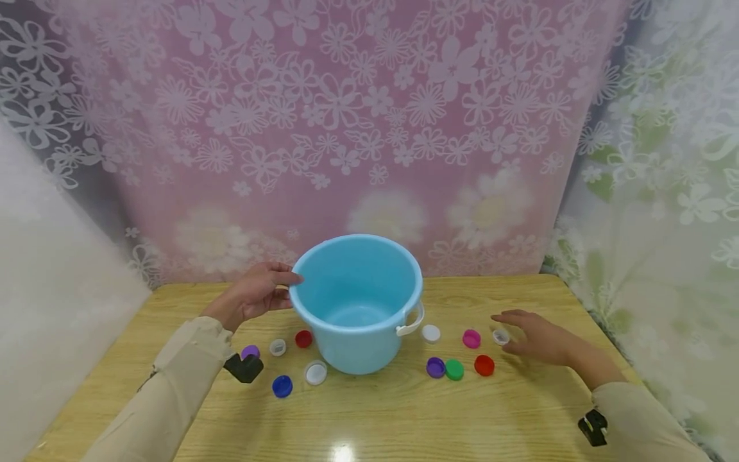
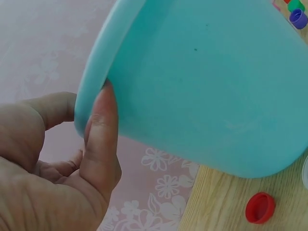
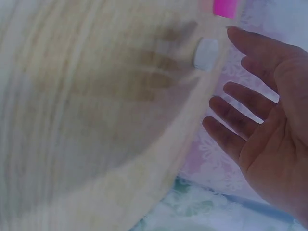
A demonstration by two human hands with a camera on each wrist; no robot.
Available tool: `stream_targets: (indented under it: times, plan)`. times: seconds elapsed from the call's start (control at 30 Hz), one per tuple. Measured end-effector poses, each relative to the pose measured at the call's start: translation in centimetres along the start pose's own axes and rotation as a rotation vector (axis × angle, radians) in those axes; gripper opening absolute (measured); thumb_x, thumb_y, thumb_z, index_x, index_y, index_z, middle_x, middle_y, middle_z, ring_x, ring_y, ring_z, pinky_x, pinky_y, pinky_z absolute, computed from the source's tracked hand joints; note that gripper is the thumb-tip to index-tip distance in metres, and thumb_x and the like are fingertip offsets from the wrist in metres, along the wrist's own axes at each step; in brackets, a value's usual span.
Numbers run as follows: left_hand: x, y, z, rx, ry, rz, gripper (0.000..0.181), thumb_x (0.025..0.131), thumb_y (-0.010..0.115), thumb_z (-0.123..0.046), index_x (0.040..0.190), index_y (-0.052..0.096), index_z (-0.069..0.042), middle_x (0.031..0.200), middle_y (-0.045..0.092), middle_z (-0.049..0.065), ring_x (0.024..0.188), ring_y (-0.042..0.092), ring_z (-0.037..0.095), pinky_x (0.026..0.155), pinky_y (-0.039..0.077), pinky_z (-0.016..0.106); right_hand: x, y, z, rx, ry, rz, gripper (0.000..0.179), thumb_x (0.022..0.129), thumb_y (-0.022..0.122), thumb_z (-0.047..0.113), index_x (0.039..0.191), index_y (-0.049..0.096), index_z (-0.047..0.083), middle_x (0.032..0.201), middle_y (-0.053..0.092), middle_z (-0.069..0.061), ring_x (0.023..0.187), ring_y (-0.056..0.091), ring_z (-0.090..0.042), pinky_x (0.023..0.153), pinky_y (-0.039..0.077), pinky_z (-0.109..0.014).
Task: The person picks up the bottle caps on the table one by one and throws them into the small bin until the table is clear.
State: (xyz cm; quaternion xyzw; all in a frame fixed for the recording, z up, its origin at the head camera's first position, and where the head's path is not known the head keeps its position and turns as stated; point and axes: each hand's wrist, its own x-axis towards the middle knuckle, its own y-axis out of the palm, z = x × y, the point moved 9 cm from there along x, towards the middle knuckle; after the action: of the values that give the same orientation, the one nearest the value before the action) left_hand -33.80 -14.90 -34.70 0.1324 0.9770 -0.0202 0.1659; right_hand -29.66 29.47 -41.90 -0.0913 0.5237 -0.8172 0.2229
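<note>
A light blue bucket (image 1: 358, 350) with a white handle (image 1: 411, 321) stands upright on the wooden table. At its left rim, my left hand (image 1: 262, 292) pinches the edge between thumb and fingers; the left wrist view shows the grip on the rim (image 2: 91, 82) closely. My right hand (image 1: 539, 337) is over the table's right side, fingers spread and holding nothing. Nearest to it lies a white bottle cap (image 1: 500, 337), between thumb and fingers in the head view but apart from them in the right wrist view. A pink cap (image 1: 471, 339) lies just left of that one.
Right of the bucket lie a red cap (image 1: 484, 366), a green cap (image 1: 454, 369), a purple cap (image 1: 435, 367) and a white cap (image 1: 430, 333). To its left are several more, among them a blue cap (image 1: 282, 386) and a red cap (image 1: 303, 339). A flowered curtain (image 1: 358, 128) hangs behind the table.
</note>
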Motion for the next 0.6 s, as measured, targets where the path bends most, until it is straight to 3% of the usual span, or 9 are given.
stream_targets:
  times: [0.27, 0.47, 0.6]
  plan:
    - [0.0, 0.0, -0.6, 0.113, 0.040, -0.054, 0.041, 0.093, 0.059, -0.007, 0.126, 0.041, 0.009, 0.110, 0.054, 0.026, 0.063, 0.067, 0.019, 0.065, 0.057, 0.033, 0.6, 1.3, -0.5, -0.001, -0.012, -0.003, 0.052, 0.089, 0.068, 0.017, 0.132, 0.050, -0.006, 0.133, 0.043, -0.032, 0.122, 0.040, -0.050, 0.094, 0.039, -0.060]
    - [-0.1, 0.2, -0.9, 0.176, 0.050, -0.090, 0.037, 0.092, 0.058, -0.006, 0.122, 0.044, 0.010, 0.109, 0.055, 0.027, 0.064, 0.068, 0.021, 0.066, 0.057, 0.034, 0.7, 1.6, -0.3, -0.046, -0.078, -0.018, 0.040, 0.088, 0.067, 0.008, 0.124, 0.057, -0.006, 0.122, 0.053, -0.025, 0.111, 0.051, -0.044, 0.087, 0.047, -0.054]
    - [-0.3, 0.3, -1.5, 0.273, 0.068, -0.142, 0.031, 0.092, 0.059, -0.006, 0.116, 0.050, 0.010, 0.104, 0.059, 0.028, 0.066, 0.068, 0.023, 0.065, 0.058, 0.036, 0.7, 1.4, -0.1, -0.081, -0.115, -0.049, 0.032, 0.088, 0.065, 0.003, 0.119, 0.061, -0.004, 0.115, 0.056, -0.019, 0.103, 0.055, -0.038, 0.082, 0.050, -0.049]
